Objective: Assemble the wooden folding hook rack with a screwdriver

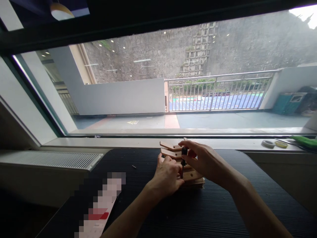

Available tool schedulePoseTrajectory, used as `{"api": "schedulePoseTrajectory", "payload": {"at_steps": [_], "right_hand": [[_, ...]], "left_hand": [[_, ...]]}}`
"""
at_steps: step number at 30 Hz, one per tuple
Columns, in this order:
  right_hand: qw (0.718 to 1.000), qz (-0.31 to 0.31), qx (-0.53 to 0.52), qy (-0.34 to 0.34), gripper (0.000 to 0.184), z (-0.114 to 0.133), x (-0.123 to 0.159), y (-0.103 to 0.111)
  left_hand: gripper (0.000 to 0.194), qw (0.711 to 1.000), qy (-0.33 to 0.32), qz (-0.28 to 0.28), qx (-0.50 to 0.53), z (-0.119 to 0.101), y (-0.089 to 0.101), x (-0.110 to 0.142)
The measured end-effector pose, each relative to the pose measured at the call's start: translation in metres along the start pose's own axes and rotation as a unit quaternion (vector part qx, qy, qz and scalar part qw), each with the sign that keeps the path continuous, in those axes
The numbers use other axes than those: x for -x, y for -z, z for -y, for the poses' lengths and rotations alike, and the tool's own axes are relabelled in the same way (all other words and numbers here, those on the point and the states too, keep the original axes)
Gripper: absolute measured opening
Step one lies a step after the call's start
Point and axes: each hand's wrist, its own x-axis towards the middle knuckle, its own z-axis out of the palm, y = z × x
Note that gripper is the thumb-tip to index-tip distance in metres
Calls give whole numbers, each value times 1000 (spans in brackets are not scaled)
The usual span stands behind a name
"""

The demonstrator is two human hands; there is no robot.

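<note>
A small wooden assembly of stacked flat plywood pieces stands on a black ribbed mat by the window. My left hand is curled against its near left side, holding it. My right hand is closed on a short screwdriver with a black and red handle, held upright with its tip down on the wood. Part of the assembly is hidden behind both hands.
A tiny dark screw lies on the mat left of the assembly. Two tape rolls and something green sit on the window sill at right. A blurred strip lies at the mat's near left. A vent grille is at left.
</note>
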Motion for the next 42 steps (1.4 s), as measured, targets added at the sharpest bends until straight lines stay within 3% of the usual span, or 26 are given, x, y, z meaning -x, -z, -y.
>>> {"api": "schedulePoseTrajectory", "payload": {"at_steps": [5, 11, 20, 34, 42], "right_hand": [[999, -8, -12, 42, 23, -5, -1, -5], [1000, -9, 24, 16, 18, -6, -3, -3], [997, 12, -6, 73, 27, 0, 1, -2], [1000, -5, 9, 0, 20, -2, -1, -3], [998, -2, -1, 62, 26, -4, 1, -11]], "left_hand": [[15, 1000, 4, -3, -4, 2, -3, -1], [12, 1000, 1, -16, 4, 1, -1, 0], [15, 1000, -8, -22, 5, 4, -5, 0], [12, 1000, 1, -13, -1, 0, -1, 0], [19, 1000, -13, -26, -2, 4, -6, -1]]}}
